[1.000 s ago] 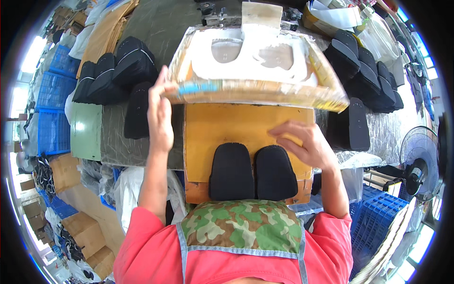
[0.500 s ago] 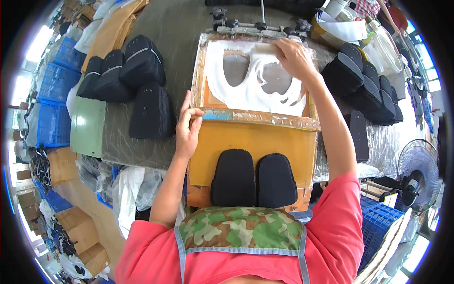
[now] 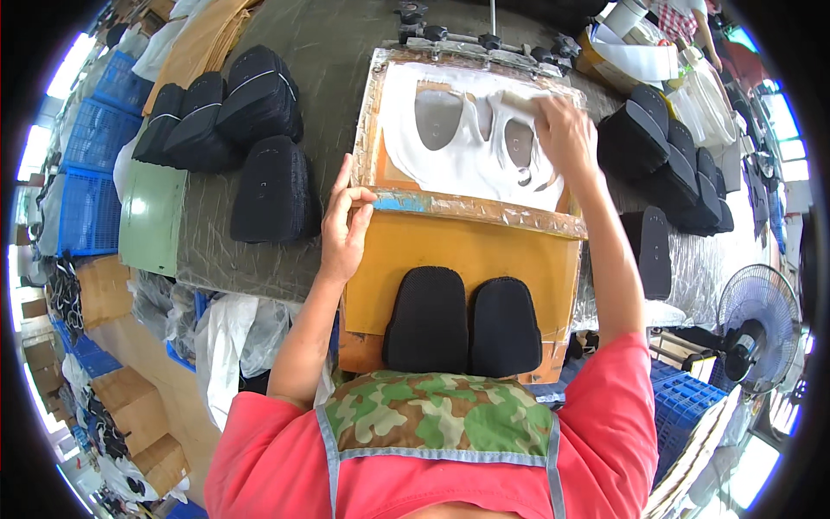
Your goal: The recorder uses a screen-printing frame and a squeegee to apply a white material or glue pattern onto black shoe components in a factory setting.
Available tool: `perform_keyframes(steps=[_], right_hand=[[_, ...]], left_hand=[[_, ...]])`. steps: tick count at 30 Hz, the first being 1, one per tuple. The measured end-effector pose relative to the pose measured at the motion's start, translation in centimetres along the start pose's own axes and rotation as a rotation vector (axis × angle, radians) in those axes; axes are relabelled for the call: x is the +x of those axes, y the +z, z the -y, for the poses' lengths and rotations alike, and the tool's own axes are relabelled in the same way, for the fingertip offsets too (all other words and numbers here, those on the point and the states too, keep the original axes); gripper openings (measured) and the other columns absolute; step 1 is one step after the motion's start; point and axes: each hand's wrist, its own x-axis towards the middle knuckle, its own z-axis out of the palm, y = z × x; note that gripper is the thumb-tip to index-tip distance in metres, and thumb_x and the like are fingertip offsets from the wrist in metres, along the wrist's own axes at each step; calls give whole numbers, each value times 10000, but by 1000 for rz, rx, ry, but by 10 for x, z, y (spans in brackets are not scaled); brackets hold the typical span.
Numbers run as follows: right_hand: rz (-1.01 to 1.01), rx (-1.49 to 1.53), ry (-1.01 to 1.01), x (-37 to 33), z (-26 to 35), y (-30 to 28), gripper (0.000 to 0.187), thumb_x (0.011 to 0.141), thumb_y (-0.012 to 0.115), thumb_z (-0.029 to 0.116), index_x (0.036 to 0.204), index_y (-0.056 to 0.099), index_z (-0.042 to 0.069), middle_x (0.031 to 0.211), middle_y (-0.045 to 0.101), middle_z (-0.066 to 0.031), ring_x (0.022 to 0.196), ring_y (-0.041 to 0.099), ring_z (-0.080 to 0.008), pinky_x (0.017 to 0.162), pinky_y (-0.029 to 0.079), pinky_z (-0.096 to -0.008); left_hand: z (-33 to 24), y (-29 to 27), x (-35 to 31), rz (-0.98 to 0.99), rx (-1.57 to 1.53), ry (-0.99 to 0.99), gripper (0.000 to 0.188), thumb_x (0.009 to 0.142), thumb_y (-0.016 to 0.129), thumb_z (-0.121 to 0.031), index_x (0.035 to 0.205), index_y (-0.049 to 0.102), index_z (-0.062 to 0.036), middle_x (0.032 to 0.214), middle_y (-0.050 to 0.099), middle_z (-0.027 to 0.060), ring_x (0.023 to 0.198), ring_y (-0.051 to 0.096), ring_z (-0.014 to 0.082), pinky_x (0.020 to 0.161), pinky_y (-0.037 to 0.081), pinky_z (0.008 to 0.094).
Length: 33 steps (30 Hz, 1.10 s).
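Observation:
A screen-printing frame (image 3: 484,211) with worn wooden edges lies on the table, white paste (image 3: 467,177) smeared over its mesh around bare oval patches. My left hand (image 3: 346,229) grips its near left corner, fingers bent over the rim. Inside the frame's right side, my right hand (image 3: 568,137) is closed round a pale squeegee, mostly hidden under the fingers. Below the frame is a yellow-brown board (image 3: 467,242). Two black shoe-insole-shaped pads, a left one (image 3: 425,320) and a right one (image 3: 505,327), lie side by side on its near end.
Tied stacks of black pads stand left (image 3: 259,95) and right (image 3: 635,134) of the frame. Hinge clamps (image 3: 484,43) line its far edge. Blue crates (image 3: 97,130) are at far left, a fan (image 3: 756,324) at right. Another person's arm (image 3: 709,35) shows at upper right.
My right hand has moved right and slightly nearer with the squeegee, and the white paste has shifted across the right bare patch. My left hand stays on the frame's corner.

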Motion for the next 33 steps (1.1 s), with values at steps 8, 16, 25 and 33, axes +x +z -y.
perform_keyframes(steps=[8,16,25,33], right_hand=[[310,256,65,4,107,-8,201,821,644,133,994,616,37,875,657,-169,825,639,-379,722,505,-435],[-81,223,-158,47,76,59,162,823,571,36,955,662,62,858,672,-134,793,641,-352,746,508,-444],[145,141,-105,38,33,-16,178,779,572,55,946,631,45,919,665,-181,870,642,-376,766,507,-453],[-226,-156,-199,99,-4,-28,316,831,623,138,1142,629,82,1097,662,-100,1032,626,-269,905,476,-390]], left_hand=[[2,-9,-8,-42,6,-46,84,915,512,-25,964,579,-9,1531,344,203,1041,591,172,818,487,281],[-2,-3,-2,6,-63,-35,100,908,505,-18,978,576,-5,1540,332,190,987,596,152,823,493,282],[-7,-7,-3,-2,-7,-13,91,917,509,-24,974,578,-14,1551,308,197,1058,585,157,830,490,282],[-45,-12,14,-48,-379,-192,169,929,503,-12,1072,593,-28,1560,287,187,1271,451,174,990,394,301]])
